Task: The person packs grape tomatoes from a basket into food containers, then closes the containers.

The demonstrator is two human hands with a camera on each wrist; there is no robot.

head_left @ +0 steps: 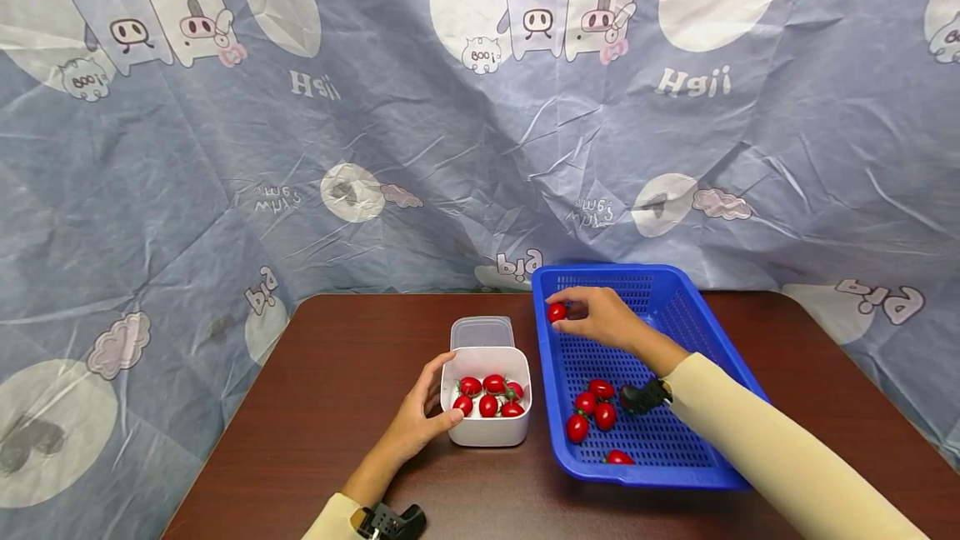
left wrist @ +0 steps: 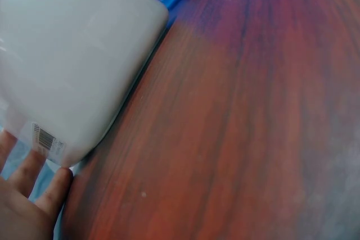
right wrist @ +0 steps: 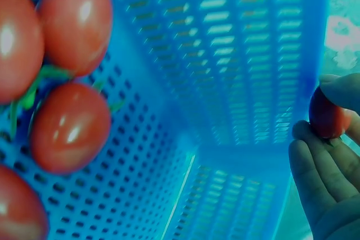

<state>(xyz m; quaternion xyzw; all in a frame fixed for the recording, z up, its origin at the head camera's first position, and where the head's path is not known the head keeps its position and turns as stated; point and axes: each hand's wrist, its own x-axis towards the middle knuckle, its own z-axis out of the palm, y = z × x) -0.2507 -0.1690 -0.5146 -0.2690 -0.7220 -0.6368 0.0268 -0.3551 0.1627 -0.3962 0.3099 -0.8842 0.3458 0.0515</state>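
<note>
In the head view my right hand (head_left: 600,317) pinches a cherry tomato (head_left: 557,312) between thumb and fingers, over the left side of the blue basket (head_left: 546,373). The right wrist view shows this held tomato (right wrist: 328,115) near the basket's rim. My left hand (head_left: 415,417) grips the left side of a white container (head_left: 489,433), thumb at its front corner and fingers toward the back. Several cherry tomatoes (head_left: 488,405) lie inside the container. In the left wrist view, fingers (left wrist: 53,192) touch the container's wall (left wrist: 73,54) near a barcode label.
More cherry tomatoes (head_left: 586,403) lie in the near left part of the basket, one of them by its front wall. Behind the container is a translucent lid (head_left: 482,330). All stand on a dark brown table (head_left: 360,357), with a printed grey-blue cloth (head_left: 420,123) hanging behind.
</note>
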